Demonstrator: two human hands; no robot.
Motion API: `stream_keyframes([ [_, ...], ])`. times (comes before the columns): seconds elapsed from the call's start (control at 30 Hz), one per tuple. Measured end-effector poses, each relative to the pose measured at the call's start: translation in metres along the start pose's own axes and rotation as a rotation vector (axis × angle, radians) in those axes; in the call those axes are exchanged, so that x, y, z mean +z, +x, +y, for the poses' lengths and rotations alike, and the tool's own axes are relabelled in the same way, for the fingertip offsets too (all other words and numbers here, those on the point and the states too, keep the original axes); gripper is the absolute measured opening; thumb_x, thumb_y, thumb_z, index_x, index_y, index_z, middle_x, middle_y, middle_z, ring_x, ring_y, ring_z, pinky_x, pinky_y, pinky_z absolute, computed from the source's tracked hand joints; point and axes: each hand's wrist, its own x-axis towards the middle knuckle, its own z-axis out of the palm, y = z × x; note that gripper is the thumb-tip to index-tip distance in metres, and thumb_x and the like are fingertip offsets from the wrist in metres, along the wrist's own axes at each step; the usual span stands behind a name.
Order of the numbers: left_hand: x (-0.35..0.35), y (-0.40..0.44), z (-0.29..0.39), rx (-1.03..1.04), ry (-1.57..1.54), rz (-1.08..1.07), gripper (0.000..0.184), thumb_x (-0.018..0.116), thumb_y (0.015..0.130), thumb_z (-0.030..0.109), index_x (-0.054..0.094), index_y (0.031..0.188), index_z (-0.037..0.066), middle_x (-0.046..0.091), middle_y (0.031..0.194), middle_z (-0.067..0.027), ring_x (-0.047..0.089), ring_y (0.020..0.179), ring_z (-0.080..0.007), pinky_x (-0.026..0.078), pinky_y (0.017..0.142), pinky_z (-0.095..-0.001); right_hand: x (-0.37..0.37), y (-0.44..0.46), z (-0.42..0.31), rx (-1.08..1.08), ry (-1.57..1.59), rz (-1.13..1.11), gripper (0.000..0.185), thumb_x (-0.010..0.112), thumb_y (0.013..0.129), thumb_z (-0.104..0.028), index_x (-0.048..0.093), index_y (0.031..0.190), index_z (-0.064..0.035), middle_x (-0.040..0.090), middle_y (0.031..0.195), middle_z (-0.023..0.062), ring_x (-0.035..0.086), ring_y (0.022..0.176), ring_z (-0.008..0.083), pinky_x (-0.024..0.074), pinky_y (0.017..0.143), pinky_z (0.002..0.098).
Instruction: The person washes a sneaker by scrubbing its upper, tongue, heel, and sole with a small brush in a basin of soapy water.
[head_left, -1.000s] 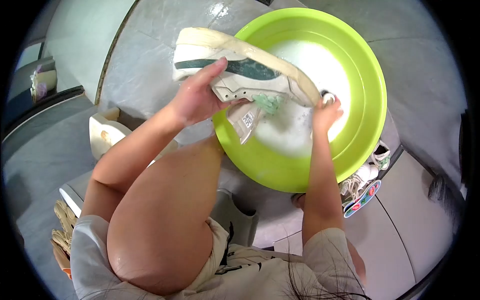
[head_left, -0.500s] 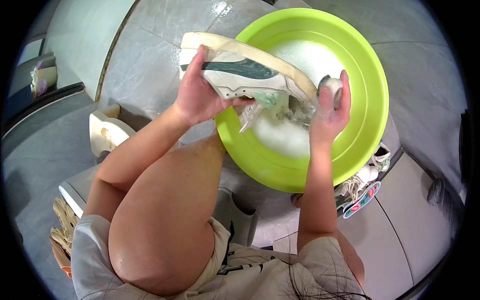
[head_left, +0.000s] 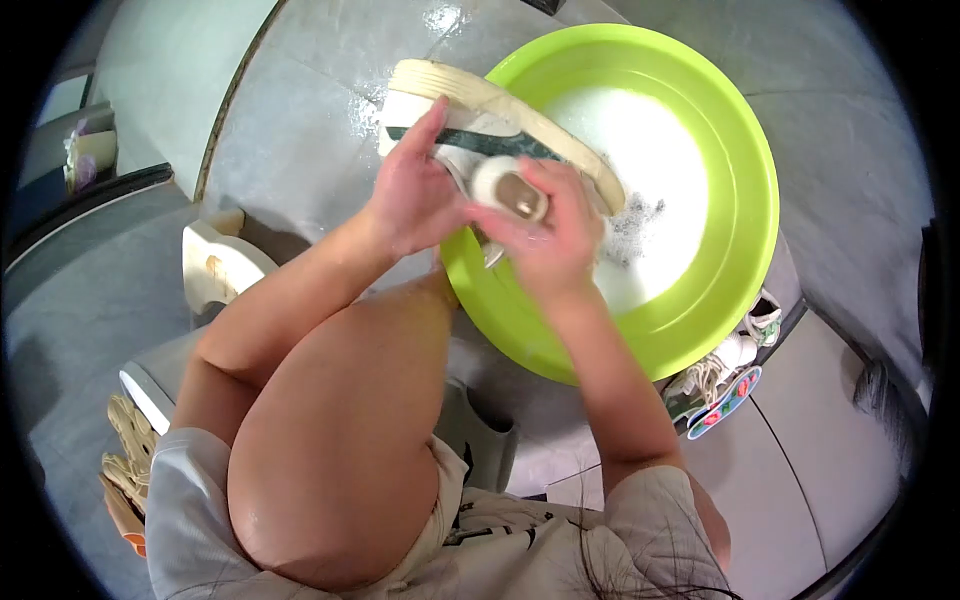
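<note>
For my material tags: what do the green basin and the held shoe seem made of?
Basin: probably plastic, semi-glossy, from its even lime colour and moulded rim. Shoe: upper perhaps leather or synthetic, its white panels smooth; sole likely rubber or foam: thick, matte, cream.

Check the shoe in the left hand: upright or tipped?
The shoe is tipped on its side: its dark green stripe faces into view and its pale sole faces the picture's top.

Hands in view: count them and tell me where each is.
2: the left hand gripping the green-striped shoe; the right hand around a white object in front of that shoe.
</note>
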Motion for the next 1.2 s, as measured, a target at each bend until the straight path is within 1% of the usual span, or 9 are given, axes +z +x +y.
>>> stream_keyframes([
  [0.23,-0.035,0.006,0.0,-0.121,-0.073,-0.247,0.051,0.036,0.102,0.044,0.05,0.129,0.002,0.059,0.125,-0.0136,0.056,0.117,-0.028,0.04,0.106,-0.0415,0.008,0.024,-0.024,0.021,-0.007,-0.062,0.053,0.091,0.063,-0.017,0.061,0.103,-0.0013,0.066,0.097,0.0122,0.066,0.086,0.0249,0.0544,0.072,0.0317],
  [0.27,-0.016,0.002,0.001,-0.076,0.015,-0.02,0.051,0.036,0.102,0.043,0.048,0.13,0.003,0.059,0.125,-0.0135,0.055,0.118,-0.0285,0.04,0.106,-0.042,0.003,0.014,-0.015,-0.03,-0.036,-0.023,0.05,0.091,0.063,-0.018,0.062,0.101,-0.0014,0.066,0.096,0.0123,0.066,0.086,0.0243,0.0543,0.072,0.0313],
  [0.4,-0.007,-0.005,-0.01,-0.048,-0.018,0.06,0.05,0.036,0.102,0.043,0.047,0.133,0.006,0.058,0.128,-0.0113,0.052,0.122,-0.0281,0.039,0.106,-0.0424,-0.003,0.002,-0.01,0.065,-0.014,-0.032,0.049,0.09,0.064,-0.02,0.063,0.101,-0.0016,0.066,0.094,0.0122,0.066,0.084,0.0245,0.0543,0.069,0.0323],
  [0.5,-0.039,0.002,-0.007,-0.068,-0.175,-0.375,0.052,0.036,0.102,0.044,0.044,0.137,0.006,0.054,0.134,-0.0116,0.05,0.125,-0.0281,0.037,0.108,-0.043,0.014,0.031,-0.028,-0.006,0.027,-0.059,0.049,0.091,0.063,-0.017,0.062,0.1,-0.0012,0.066,0.094,0.013,0.066,0.084,0.0248,0.0552,0.069,0.0332],
  [0.67,0.015,-0.01,0.0,0.008,-0.044,0.099,0.051,0.035,0.102,0.045,0.052,0.127,0.004,0.058,0.127,-0.0093,0.057,0.115,-0.0257,0.044,0.102,-0.042,-0.005,-0.004,-0.006,0.02,-0.009,-0.014,0.052,0.091,0.061,-0.015,0.063,0.102,-0.0027,0.065,0.096,0.0102,0.066,0.085,0.0215,0.055,0.069,0.0309],
  [0.8,-0.048,-0.008,-0.013,-0.091,-0.205,-0.266,0.051,0.034,0.102,0.043,0.049,0.132,0.003,0.054,0.134,-0.0124,0.055,0.12,-0.0278,0.044,0.102,-0.0419,0.01,0.023,-0.033,-0.02,0.027,-0.081,0.054,0.091,0.061,-0.01,0.061,0.104,-0.0014,0.065,0.095,0.0127,0.066,0.087,0.024,0.0564,0.072,0.0323],
  [0.87,-0.031,-0.007,-0.002,-0.036,-0.1,-0.223,0.052,0.035,0.102,0.044,0.048,0.133,0.005,0.054,0.135,-0.0118,0.053,0.122,-0.0275,0.042,0.104,-0.042,0.012,0.026,-0.037,-0.048,-0.023,-0.09,0.054,0.09,0.062,-0.008,0.06,0.106,-0.0008,0.065,0.096,0.0133,0.066,0.087,0.0243,0.0565,0.074,0.0331],
  [1.03,-0.001,-0.019,0.005,0.04,-0.142,-0.158,0.061,0.035,0.1,0.048,0.038,0.144,0.005,0.044,0.146,-0.0125,0.039,0.135,-0.0282,0.027,0.114,-0.041,-0.028,-0.029,0.025,0.217,-0.053,0.105,0.049,0.088,0.068,-0.017,0.061,0.106,-0.0008,0.063,0.1,0.0112,0.064,0.087,0.0227,0.055,0.072,0.033],
  [1.2,0.002,-0.014,0.008,0.18,-0.033,-0.228,0.059,0.032,0.101,0.042,0.038,0.143,0.002,0.045,0.146,-0.0137,0.041,0.134,-0.0287,0.029,0.112,-0.0407,0.001,-0.001,0.004,0.293,0.167,0.343,0.049,0.085,0.076,-0.018,0.058,0.11,0.0035,0.061,0.102,0.0102,0.061,0.088,0.0177,0.0542,0.071,0.029],
])
